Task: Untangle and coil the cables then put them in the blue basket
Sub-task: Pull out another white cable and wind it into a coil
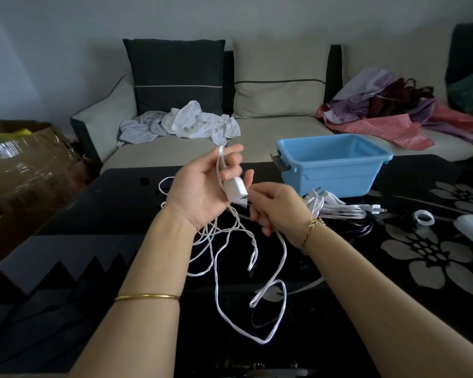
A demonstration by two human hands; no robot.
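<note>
Two bare forearms reach in from the near edge, the left with a gold bangle [147, 297], the right with a thin bracelet [313, 226] at the wrist. The left hand [200, 192] is turned palm up above the desk [93, 241]. Its fingers [231, 171] curl round a white charger [235, 190], and a strand of white cable [257, 336] runs up over the blurred forefinger. The right hand [279, 211] sits just right of the charger, knuckles up. Its fingers [260, 216] are closed in a pinch on the cable close to the charger's lower end.

From both hands the cable hangs down in several tangled, partly twisted strands. Its lowest loops lie on the desk, near the camera and between the two arms.

On the desk to the right of the right hand lies a bundle of white cables [339, 208] with plugs showing. It lies just in front of the blue basket [331, 170], which stands on the far right part of the desk. A black cable [366, 227] lies by the bundle, and a small white ring [423, 218] lies further right.

The desk is glossy black with grey flowers on its right half. Beyond it stands a pale sofa [271, 132] with crumpled white clothes [197, 121] on the left seat and a heap of coloured clothes [393, 113] on the right. A cardboard box [25, 159] sits at far left.
</note>
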